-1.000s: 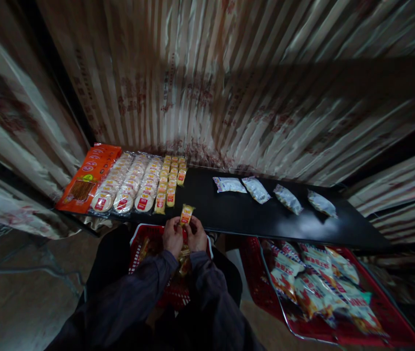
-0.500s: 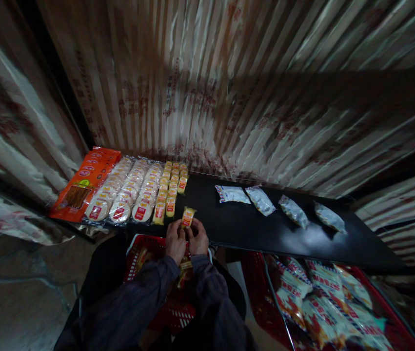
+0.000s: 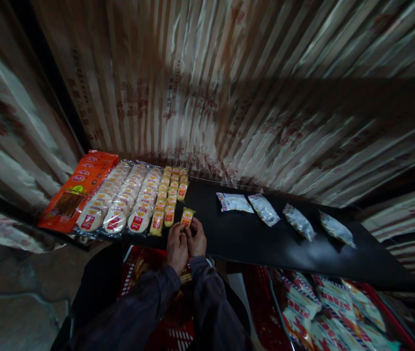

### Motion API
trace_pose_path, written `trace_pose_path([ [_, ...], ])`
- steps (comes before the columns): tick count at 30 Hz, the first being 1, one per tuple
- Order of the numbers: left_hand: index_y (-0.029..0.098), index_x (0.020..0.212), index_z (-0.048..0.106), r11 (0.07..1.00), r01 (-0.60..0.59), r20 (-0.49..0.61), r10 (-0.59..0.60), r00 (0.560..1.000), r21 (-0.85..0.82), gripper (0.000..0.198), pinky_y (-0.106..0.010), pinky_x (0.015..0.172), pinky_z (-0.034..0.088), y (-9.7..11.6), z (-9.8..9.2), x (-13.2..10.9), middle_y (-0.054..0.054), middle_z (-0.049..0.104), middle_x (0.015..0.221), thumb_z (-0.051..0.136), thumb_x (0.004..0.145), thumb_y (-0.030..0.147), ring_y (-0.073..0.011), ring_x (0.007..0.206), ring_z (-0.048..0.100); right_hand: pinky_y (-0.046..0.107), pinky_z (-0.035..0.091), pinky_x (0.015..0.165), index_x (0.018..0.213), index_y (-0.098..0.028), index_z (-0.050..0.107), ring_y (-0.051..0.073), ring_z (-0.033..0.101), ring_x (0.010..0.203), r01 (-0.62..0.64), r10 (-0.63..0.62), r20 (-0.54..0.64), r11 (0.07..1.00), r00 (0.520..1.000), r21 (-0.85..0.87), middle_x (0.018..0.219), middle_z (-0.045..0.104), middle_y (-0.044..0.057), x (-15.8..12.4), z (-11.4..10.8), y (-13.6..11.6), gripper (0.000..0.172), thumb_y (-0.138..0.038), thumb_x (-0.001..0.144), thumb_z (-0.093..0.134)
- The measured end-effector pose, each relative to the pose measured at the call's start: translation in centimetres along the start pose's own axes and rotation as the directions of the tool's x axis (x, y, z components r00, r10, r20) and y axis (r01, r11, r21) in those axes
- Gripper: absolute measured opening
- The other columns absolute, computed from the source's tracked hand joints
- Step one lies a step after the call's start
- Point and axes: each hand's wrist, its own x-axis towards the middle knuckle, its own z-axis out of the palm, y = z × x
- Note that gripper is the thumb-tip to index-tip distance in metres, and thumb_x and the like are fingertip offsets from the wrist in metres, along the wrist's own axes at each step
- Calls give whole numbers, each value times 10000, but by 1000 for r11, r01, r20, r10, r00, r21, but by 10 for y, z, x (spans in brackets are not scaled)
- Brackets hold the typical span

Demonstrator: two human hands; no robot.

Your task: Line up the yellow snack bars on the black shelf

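My left hand (image 3: 176, 246) and my right hand (image 3: 196, 239) are side by side at the near edge of a black shelf (image 3: 251, 234). Both pinch the lower end of one small yellow-and-red snack packet (image 3: 187, 217), which lies just right of two rows of the same yellow packets (image 3: 167, 200). Left of those rows lie round white rice-cracker packs (image 3: 119, 202) in three rows, then an orange flat package (image 3: 77, 190). Dark sleeves cover both forearms.
Several clear-white packets (image 3: 266, 208) lie spaced along the shelf's right half. A red basket (image 3: 145, 287) sits below my hands, and another red basket (image 3: 324, 312) at lower right holds red-and-white bags. A striped curtain-like wall (image 3: 229, 97) rises behind the shelf.
Both hands have carried the small yellow packet forward from above the basket onto the shelf, next to the yellow rows. The view has tipped down a little.
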Motion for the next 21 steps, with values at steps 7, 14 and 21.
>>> trace_pose_path([
  [7,160,1155,653,999,31,57,-28,998,-44,361,-367,1176,308,-3,8,5,-108,498,1437,432,871,196,-203,1362,429,349,536,839,1180,-177,585,220,689,918,2,-2,1,1000,1000,21,1053,729,102,19,7,3,498,-392,731,596],
  [14,143,1297,599,997,32,150,-22,988,-69,453,-368,1208,243,2,6,11,-95,400,1524,379,914,243,-205,1432,329,334,528,829,1191,-180,584,211,686,899,22,-24,42,999,999,47,1052,726,94,35,16,4,484,-365,744,578],
  [21,158,1326,574,994,36,142,-21,990,-107,455,-364,1215,223,3,12,18,-84,396,1528,392,930,287,-194,1437,320,301,518,805,1186,-191,589,194,684,873,22,-25,51,998,998,66,1022,737,62,45,22,0,483,-352,731,599],
])
